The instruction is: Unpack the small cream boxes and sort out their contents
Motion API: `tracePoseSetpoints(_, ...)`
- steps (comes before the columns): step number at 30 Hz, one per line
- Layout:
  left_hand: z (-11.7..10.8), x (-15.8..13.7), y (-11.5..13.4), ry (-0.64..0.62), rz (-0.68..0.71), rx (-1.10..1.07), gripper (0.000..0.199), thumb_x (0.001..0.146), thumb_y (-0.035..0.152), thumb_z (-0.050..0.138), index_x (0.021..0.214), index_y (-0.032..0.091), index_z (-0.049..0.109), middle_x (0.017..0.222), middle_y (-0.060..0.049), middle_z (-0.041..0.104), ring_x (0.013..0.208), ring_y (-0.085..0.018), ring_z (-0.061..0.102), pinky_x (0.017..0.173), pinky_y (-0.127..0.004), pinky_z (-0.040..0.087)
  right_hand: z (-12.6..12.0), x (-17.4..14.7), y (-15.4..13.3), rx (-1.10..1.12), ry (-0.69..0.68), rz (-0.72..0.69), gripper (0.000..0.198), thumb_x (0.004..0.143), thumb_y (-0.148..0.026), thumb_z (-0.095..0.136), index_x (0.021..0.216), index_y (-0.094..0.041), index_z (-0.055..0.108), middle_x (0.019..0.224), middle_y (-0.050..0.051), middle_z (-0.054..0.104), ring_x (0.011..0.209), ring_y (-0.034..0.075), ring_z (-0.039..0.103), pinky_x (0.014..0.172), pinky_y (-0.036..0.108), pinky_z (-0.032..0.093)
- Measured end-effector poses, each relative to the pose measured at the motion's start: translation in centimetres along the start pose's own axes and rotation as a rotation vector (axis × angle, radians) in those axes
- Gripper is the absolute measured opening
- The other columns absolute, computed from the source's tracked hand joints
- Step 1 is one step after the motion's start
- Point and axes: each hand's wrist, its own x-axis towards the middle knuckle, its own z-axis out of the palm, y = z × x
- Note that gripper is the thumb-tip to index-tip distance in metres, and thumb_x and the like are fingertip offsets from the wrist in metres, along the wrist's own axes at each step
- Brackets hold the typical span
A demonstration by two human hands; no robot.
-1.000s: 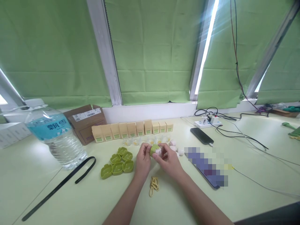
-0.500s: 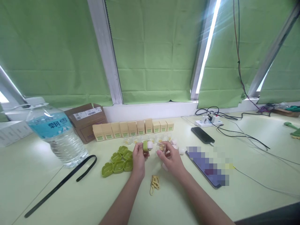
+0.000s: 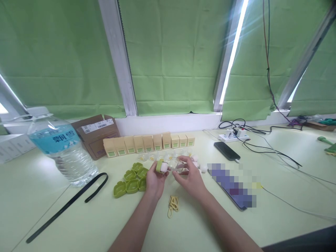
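My left hand (image 3: pixel 154 183) is closed around a small green holder with a pale pinkish-white block in it (image 3: pixel 163 167). Just to its right, my right hand (image 3: pixel 191 176) grips a small clear cup (image 3: pixel 175 165) between thumb and fingers, its mouth turned towards the pale block. Several green flower-shaped cups (image 3: pixel 132 186) lie beside my left hand. A bundle of yellow cord loops (image 3: pixel 173 206) rests between my forearms. Behind my hands stand clear cups with yellow marks (image 3: pixel 170 154). White rounded pieces (image 3: pixel 203 168) lie right of my right hand, partly hidden by it.
A row of small kraft boxes (image 3: pixel 148 144) lines the back, beside an open carton (image 3: pixel 96 138). A large water bottle (image 3: pixel 65 150) and black strap (image 3: pixel 65 210) are at left. To the right lie a black phone (image 3: pixel 227 151), a blurred phone (image 3: pixel 228 185) and a power strip (image 3: pixel 231 137) with cables.
My left hand has shifted slightly left and tilted the green holder. My right hand has turned the clear cup on its side, bringing it up to the pale block.
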Motion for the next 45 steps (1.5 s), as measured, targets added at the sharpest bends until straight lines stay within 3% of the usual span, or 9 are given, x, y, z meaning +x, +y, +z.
tracePoseSetpoints(6, 0.4, -0.5, 0.0, -0.022, -0.005, 0.123, 0.02, 0.08, 0.028, 0.067, 0.088, 0.021, 0.05, 0.073, -0.001, 0.063, 0.059, -0.014, 0.06, 0.054, -0.024, 0.049, 0.0, 0.0, 0.4, -0.082, 0.056, -0.049, 0.058, 0.075, -0.029, 0.075, 0.129, -0.026, 0.051, 0.124, 0.009, 0.054, 0.097, 0.021, 0.061, 0.072, 0.033, 0.061)
tracePoseSetpoints(13, 0.7, -1.4, -0.2, -0.221, 0.023, 0.447, 0.041, 0.079, 0.056, 0.068, 0.098, 0.021, 0.059, 0.073, 0.004, 0.054, 0.05, -0.006, 0.049, 0.047, -0.019, 0.04, -0.3, 0.2, 0.4, -0.158, 0.1, -0.017, 0.065, 0.065, -0.033, 0.088, 0.124, -0.029, 0.061, 0.113, 0.008, 0.05, 0.097, 0.024, 0.056, 0.07, 0.036, 0.06)
tracePoseSetpoints(18, 0.7, -1.5, -0.3, -0.36, -0.025, 0.566, 0.042, 0.079, 0.059, 0.068, 0.094, 0.022, 0.055, 0.062, 0.006, 0.05, 0.048, -0.007, 0.047, 0.047, -0.018, 0.036, -0.5, 0.4, 0.7, -0.125, 0.078, -0.028, 0.063, 0.068, -0.031, 0.087, 0.127, -0.03, 0.064, 0.111, 0.007, 0.047, 0.09, 0.021, 0.055, 0.066, 0.034, 0.061)
tracePoseSetpoints(25, 0.9, -1.4, -0.6, -0.214, -0.005, 0.438, 0.034, 0.075, 0.045, 0.074, 0.084, 0.02, 0.052, 0.068, 0.004, 0.058, 0.049, -0.008, 0.05, 0.049, -0.02, 0.042, -0.1, 0.1, 0.6, 0.018, -0.006, -0.093, 0.068, 0.076, -0.033, 0.079, 0.137, -0.032, 0.049, 0.132, 0.008, 0.048, 0.088, 0.017, 0.06, 0.063, 0.03, 0.063)
tracePoseSetpoints(30, 0.5, -0.7, -0.7, -0.102, -0.005, 0.178, 0.028, 0.078, 0.033, 0.071, 0.095, 0.021, 0.054, 0.078, -0.001, 0.065, 0.056, -0.011, 0.058, 0.052, -0.022, 0.046, 0.0, 0.0, 0.3, -0.068, -0.024, -0.071, 0.038, 0.078, -0.036, 0.076, 0.11, -0.024, 0.058, 0.114, 0.007, 0.06, 0.088, 0.019, 0.06, 0.062, 0.03, 0.059)
tracePoseSetpoints(32, 0.5, -0.5, -0.9, -0.091, -0.007, 0.13, 0.028, 0.08, 0.029, 0.072, 0.101, 0.021, 0.056, 0.086, -0.003, 0.066, 0.062, -0.013, 0.063, 0.053, -0.023, 0.049, 0.0, 0.0, 0.2, -0.126, -0.091, -0.069, 0.035, 0.08, -0.033, 0.075, 0.112, -0.025, 0.062, 0.111, 0.007, 0.062, 0.09, 0.02, 0.061, 0.063, 0.031, 0.057)
tracePoseSetpoints(36, 0.7, -0.9, -1.5, -0.11, -0.044, 0.128, 0.035, 0.082, 0.029, 0.073, 0.114, 0.023, 0.059, 0.096, -0.005, 0.067, 0.071, -0.014, 0.066, 0.055, -0.022, 0.052, -0.2, -0.1, 0.1, -0.176, -0.151, -0.032, 0.049, 0.079, -0.03, 0.075, 0.126, -0.031, 0.062, 0.117, 0.007, 0.06, 0.096, 0.021, 0.062, 0.068, 0.032, 0.058)
tracePoseSetpoints(41, 0.9, -1.4, -2.0, -0.102, -0.038, 0.218, 0.044, 0.08, 0.038, 0.077, 0.119, 0.023, 0.063, 0.109, -0.01, 0.068, 0.087, -0.019, 0.068, 0.067, -0.026, 0.055, -0.3, 0.0, 0.3, -0.227, -0.131, -0.024, 0.041, 0.076, -0.031, 0.076, 0.116, -0.025, 0.064, 0.108, 0.007, 0.064, 0.094, 0.023, 0.062, 0.071, 0.036, 0.057)
tracePoseSetpoints(45, 1.0, -1.2, -1.8, -0.102, 0.081, 0.343, 0.044, 0.077, 0.046, 0.078, 0.111, 0.02, 0.067, 0.111, -0.011, 0.068, 0.091, -0.02, 0.066, 0.069, -0.026, 0.053, -0.1, 0.0, 0.2, -0.197, -0.073, -0.075, 0.038, 0.074, -0.027, 0.076, 0.11, -0.022, 0.062, 0.106, 0.006, 0.067, 0.097, 0.023, 0.062, 0.075, 0.037, 0.057)
